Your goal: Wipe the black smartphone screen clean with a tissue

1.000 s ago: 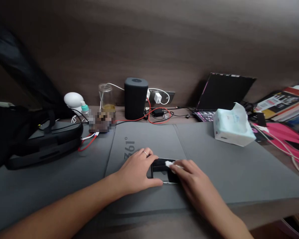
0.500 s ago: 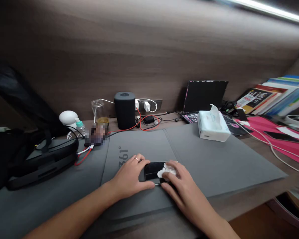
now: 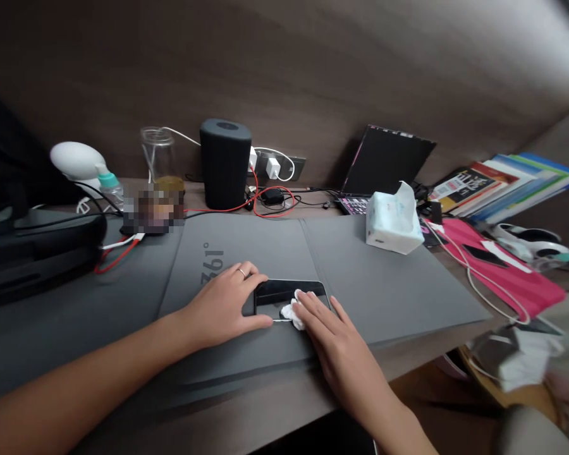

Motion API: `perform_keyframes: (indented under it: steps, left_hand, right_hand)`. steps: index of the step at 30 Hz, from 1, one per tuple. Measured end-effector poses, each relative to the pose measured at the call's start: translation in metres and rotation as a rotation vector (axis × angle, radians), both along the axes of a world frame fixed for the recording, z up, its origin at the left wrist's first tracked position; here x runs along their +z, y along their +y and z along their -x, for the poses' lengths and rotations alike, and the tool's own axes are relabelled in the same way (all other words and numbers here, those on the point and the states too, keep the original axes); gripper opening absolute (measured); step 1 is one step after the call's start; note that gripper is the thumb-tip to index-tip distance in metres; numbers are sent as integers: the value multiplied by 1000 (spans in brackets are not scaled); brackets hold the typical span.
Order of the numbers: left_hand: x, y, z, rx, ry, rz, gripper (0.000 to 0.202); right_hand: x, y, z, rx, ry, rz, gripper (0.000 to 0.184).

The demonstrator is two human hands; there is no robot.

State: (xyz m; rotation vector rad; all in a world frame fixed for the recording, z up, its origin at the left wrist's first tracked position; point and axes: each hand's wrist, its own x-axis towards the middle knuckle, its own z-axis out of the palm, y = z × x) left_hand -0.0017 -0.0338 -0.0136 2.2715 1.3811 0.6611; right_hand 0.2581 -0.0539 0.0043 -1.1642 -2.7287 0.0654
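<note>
A smartphone (image 3: 277, 292) lies flat, dark screen up, on the grey desk mat (image 3: 260, 246). My left hand (image 3: 227, 300) grips its left end, thumb along the near edge and fingers at the far edge; a ring sits on one finger. Under the fingers of my right hand (image 3: 329, 328), a crumpled white tissue (image 3: 291, 312) is pressed onto the screen near the phone's lower edge. The fingers are laid together over the tissue and hide part of it and the phone's right end.
Behind the mat stand a black speaker (image 3: 226, 167), a glass jar (image 3: 159, 155) and tangled red and black cables. A tissue pack (image 3: 393, 221) sits right of centre, before an open laptop (image 3: 389, 161). Books (image 3: 502, 183) and a pink sheet (image 3: 545, 287) lie at right.
My right hand has flattened over the tissue and shifted it toward the phone's near edge. My left hand keeps its hold on the phone. The camera view has turned and tilted.
</note>
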Motion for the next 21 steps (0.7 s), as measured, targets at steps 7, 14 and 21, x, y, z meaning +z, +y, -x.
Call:
perform_keyframes:
  steps: [7, 14, 21]
  left_hand:
    - [7, 1, -4, -1, -16, 13, 51]
    - [7, 2, -6, 8, -22, 11, 49]
    - [1, 3, -7, 4, -50, -12, 46]
  right_hand:
    - [-20, 7, -1, -39, 180, -99, 53]
    - [-12, 12, 28, 60, 88, -246, 52]
    - [-8, 12, 57, 95, 79, -211, 48]
